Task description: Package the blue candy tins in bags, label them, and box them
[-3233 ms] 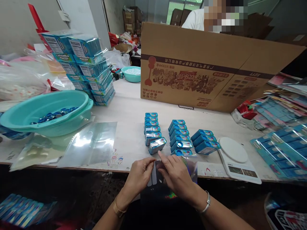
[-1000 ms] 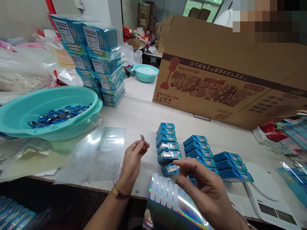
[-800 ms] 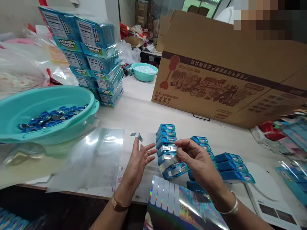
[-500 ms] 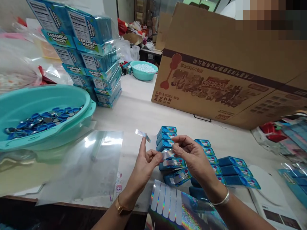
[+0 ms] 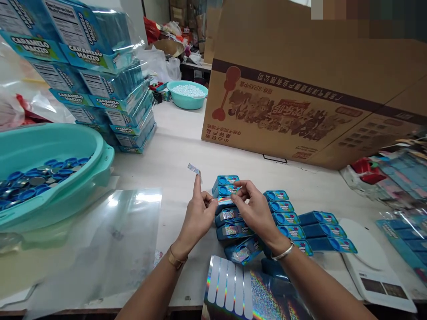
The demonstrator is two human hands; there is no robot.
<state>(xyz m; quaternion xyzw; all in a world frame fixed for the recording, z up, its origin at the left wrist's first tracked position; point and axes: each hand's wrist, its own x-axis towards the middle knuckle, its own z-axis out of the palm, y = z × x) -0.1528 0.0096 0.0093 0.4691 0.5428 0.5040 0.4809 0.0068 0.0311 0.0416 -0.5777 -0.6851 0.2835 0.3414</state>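
— At frame centre, what did the hands do?
— Both the left hand (image 5: 197, 218) and the right hand (image 5: 252, 209) pinched a blue tin (image 5: 224, 201); a holographic sticker (image 5: 194, 169) clung to the left forefinger.
— Around them?
— Tin rows (image 5: 287, 222), with the sticker sheet (image 5: 233, 289) at bottom centre.

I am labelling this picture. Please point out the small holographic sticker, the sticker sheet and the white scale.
Small holographic sticker (image 5: 194, 168), head view, middle of strip.
Holographic sticker sheet (image 5: 263, 293), head view, shiny part.
White flat scale (image 5: 362, 235), head view, round platform.
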